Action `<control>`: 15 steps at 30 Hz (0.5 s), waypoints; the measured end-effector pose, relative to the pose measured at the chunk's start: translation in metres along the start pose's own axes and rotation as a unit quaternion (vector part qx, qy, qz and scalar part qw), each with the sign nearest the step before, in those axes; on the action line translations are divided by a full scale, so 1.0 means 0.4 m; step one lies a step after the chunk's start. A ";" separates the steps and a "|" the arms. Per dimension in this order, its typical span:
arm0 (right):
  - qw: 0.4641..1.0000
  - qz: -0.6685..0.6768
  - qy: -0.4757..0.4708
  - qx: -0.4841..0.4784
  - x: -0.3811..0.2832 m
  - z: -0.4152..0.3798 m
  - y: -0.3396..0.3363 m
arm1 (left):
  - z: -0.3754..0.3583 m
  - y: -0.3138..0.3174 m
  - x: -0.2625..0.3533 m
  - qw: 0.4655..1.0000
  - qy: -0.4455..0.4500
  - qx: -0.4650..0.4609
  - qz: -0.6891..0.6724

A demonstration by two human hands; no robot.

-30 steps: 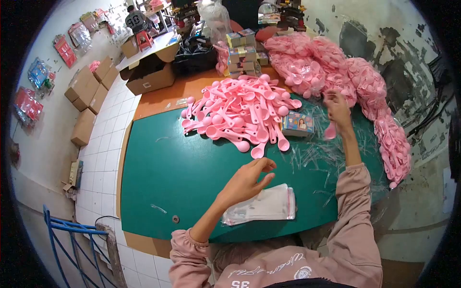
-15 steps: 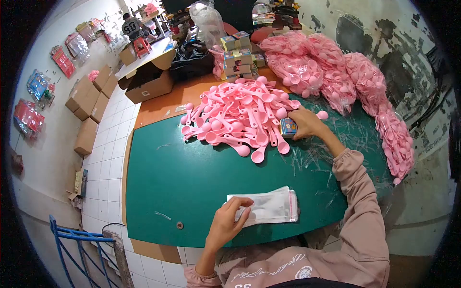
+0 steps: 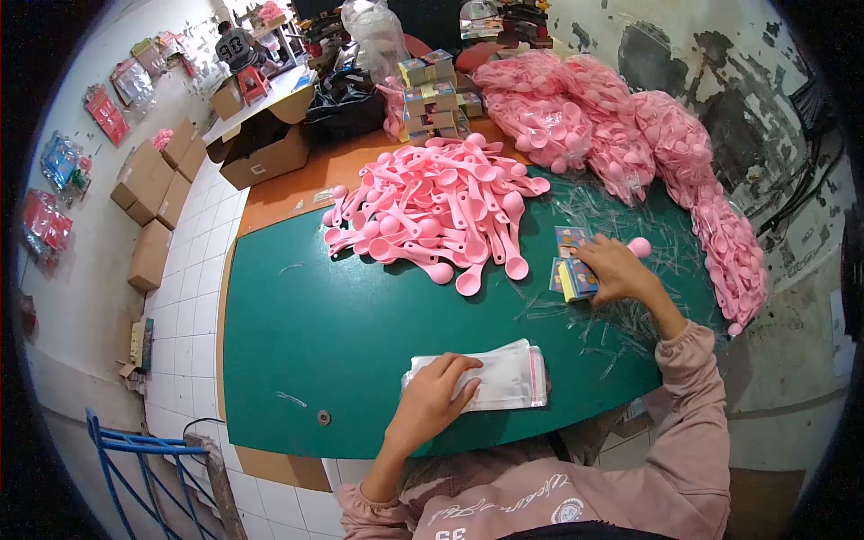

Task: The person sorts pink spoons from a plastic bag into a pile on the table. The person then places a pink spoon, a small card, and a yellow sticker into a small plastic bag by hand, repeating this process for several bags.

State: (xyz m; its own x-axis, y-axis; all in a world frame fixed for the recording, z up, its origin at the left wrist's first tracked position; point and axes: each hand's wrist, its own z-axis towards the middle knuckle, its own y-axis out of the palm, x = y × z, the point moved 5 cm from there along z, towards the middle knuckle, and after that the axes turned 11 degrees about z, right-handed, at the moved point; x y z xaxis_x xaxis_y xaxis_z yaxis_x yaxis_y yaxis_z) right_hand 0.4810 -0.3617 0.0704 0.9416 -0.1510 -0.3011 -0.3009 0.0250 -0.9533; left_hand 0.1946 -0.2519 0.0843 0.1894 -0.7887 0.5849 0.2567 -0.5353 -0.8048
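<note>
My right hand [image 3: 619, 273] is closed around a small stack of colourful printed cards [image 3: 576, 279] on the right part of the green tabletop. Another printed card [image 3: 570, 240] lies just beyond that stack. Beside this hand rests a single pink scoop [image 3: 639, 247]. My left hand [image 3: 435, 403] rests its fingertips on a pile of clear plastic bags [image 3: 504, 378] near the front edge, thumb apart from the fingers. Ahead of both hands spreads a heap of pink measuring spoons [image 3: 441, 211].
Bulging clear bags of pink spoons [image 3: 621, 135] line the back right. Bundled card stacks [image 3: 430, 99] stand behind the heap, near an open cardboard box [image 3: 265, 157]. Clear plastic scraps [image 3: 612, 315] litter the right side. A person [image 3: 236, 47] sits far off.
My right hand has moved right and nearer, away from the heap's edge, with the cards, which now appear spread. My left hand stays on the bags. The view has shifted slightly.
</note>
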 end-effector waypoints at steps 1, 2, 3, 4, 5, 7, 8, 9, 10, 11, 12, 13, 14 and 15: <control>0.999 0.000 0.025 -0.025 -0.002 -0.009 -0.004 | 0.009 0.005 -0.002 1.000 0.000 0.001 0.000; 0.999 -0.002 0.024 -0.025 0.001 -0.013 -0.005 | 0.019 0.013 -0.002 0.999 0.031 0.015 0.030; 0.999 -0.010 0.035 -0.029 0.009 -0.019 -0.003 | 0.028 0.021 0.000 0.996 0.061 0.028 0.060; 0.998 -0.018 0.047 -0.035 0.012 -0.025 0.001 | 0.036 0.029 0.001 0.996 0.060 0.027 0.059; 0.998 -0.018 0.047 -0.035 0.006 -0.026 -0.006 | 0.046 0.036 0.006 0.992 0.074 0.024 0.104; 0.997 0.009 0.068 -0.036 -0.010 -0.027 -0.031 | 0.063 0.051 0.009 0.984 0.088 0.019 0.151; 0.997 0.010 0.067 -0.036 -0.006 -0.034 -0.043 | 0.069 0.065 0.006 0.983 0.087 -0.006 0.163; 0.999 0.032 0.018 0.038 -0.006 -0.043 -0.076 | 0.076 0.076 0.000 0.980 0.085 -0.030 0.175; 0.992 0.054 -0.030 0.111 -0.015 -0.055 -0.112 | 0.084 0.079 -0.008 0.980 0.085 -0.030 0.175; 0.992 0.054 -0.029 0.110 -0.037 -0.065 -0.135 | 0.092 0.083 -0.015 0.983 0.083 -0.026 0.163; 0.978 0.101 0.010 0.180 -0.066 -0.079 -0.180 | 0.101 0.086 -0.022 0.985 0.082 -0.022 0.152; 0.956 0.148 0.048 0.248 -0.093 -0.092 -0.216 | 0.111 0.087 -0.031 0.985 0.083 -0.022 0.152; 0.956 0.148 0.048 0.249 -0.133 -0.099 -0.227 | 0.119 0.092 -0.042 0.993 0.074 -0.047 0.083; 0.932 0.243 0.031 0.269 -0.174 -0.108 -0.234 | 0.126 0.096 -0.049 0.995 0.064 -0.072 0.012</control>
State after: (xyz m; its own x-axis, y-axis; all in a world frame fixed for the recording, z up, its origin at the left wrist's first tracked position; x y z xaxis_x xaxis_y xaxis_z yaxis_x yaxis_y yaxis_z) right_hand 0.4370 -0.3963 0.1815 0.6988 -0.0485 -0.7137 -0.5547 0.5934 -0.5833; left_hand 0.2484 -0.2418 0.0472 0.0697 -0.8293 0.5544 0.1139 -0.5455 -0.8303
